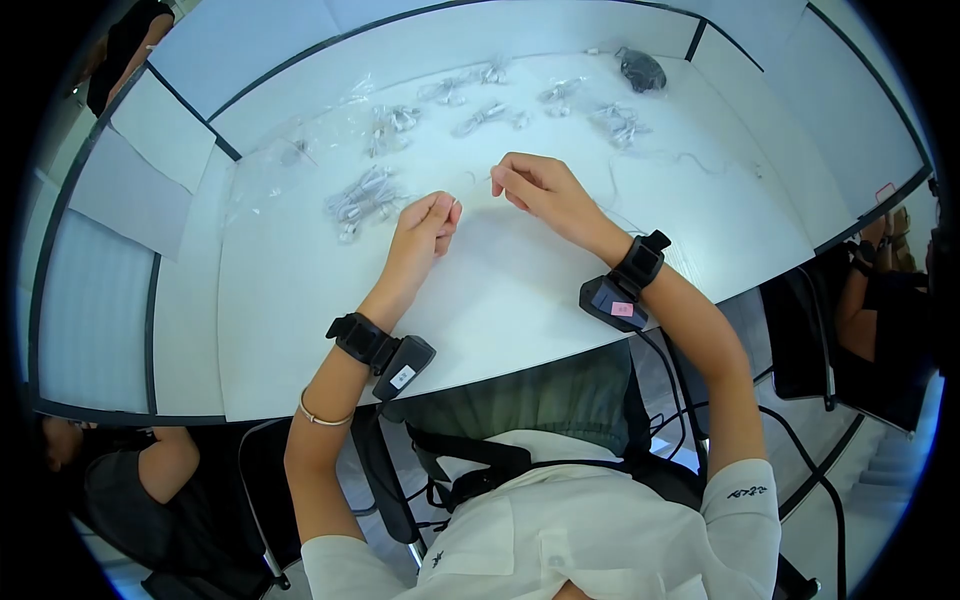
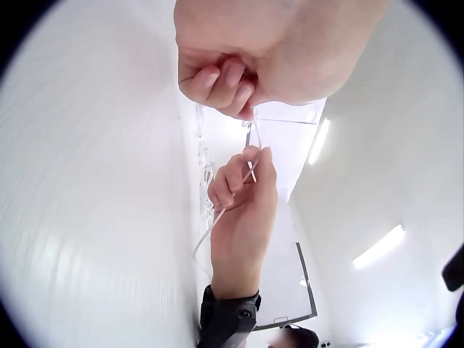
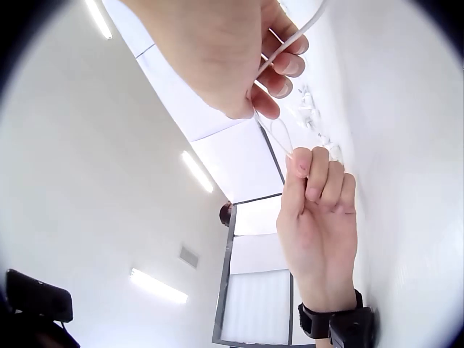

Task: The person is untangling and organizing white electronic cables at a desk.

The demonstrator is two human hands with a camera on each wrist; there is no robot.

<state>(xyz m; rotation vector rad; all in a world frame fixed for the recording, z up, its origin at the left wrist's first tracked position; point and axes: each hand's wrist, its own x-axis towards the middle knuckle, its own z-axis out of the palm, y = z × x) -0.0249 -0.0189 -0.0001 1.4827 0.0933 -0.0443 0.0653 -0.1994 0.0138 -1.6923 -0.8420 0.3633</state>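
A thin white cable (image 3: 296, 36) runs between the two hands, above the white table (image 1: 500, 330). My left hand (image 1: 426, 225) pinches it between thumb and fingertips, the other fingers curled in. Opposite, a short gap away, my right hand (image 1: 545, 190) pinches the same cable between thumb and forefinger. A small loop of it shows between the hands in the right wrist view. From the right hand the cable hangs down toward the tabletop, seen in the left wrist view. Nearest the left hand lies a bundle of coiled white cables (image 1: 362, 198).
More bagged white cable bundles (image 1: 490, 118) lie across the far half of the table. A black bundle (image 1: 640, 72) sits at the back right. Clear plastic bags (image 1: 265, 190) lie at the left. Low white partitions (image 1: 330, 75) with dark edges surround the table. Other people sit nearby.
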